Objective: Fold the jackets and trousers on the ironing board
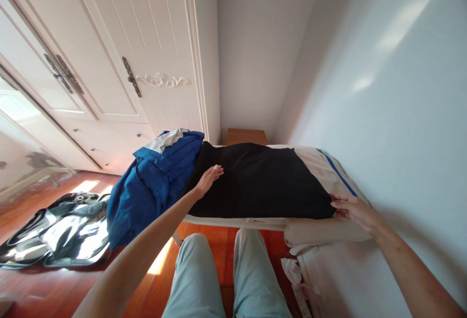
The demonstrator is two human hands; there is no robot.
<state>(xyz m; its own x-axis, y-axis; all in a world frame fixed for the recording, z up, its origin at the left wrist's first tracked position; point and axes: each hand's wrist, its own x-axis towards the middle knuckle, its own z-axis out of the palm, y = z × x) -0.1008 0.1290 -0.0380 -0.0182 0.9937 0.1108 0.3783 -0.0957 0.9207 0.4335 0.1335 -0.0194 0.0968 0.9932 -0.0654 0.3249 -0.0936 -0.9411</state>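
A black garment (pixel 262 182), wide and skirt-like, lies spread flat over a narrow padded surface (pixel 270 222) in front of me. At its lower right corner my right hand (pixel 353 209) pinches the edge between thumb and fingers. My left hand (pixel 210 180) is over the garment's left part, fingers loosely stretched with nothing held; whether it touches the cloth I cannot tell. Just left of the black garment, a blue garment (pixel 153 186) lies in a heap and hangs down toward the floor. A light grey cloth (pixel 166 140) rests on top of it.
A white wardrobe (pixel 109 41) stands at the left and back. On the wooden floor, an opened black suitcase (pixel 54 235) holds several things. The wall (pixel 394 89) runs close along the right. Beige cloth with a blue stripe (pixel 335 172) covers the surface's right end. A small wooden top (pixel 246 136) sits behind.
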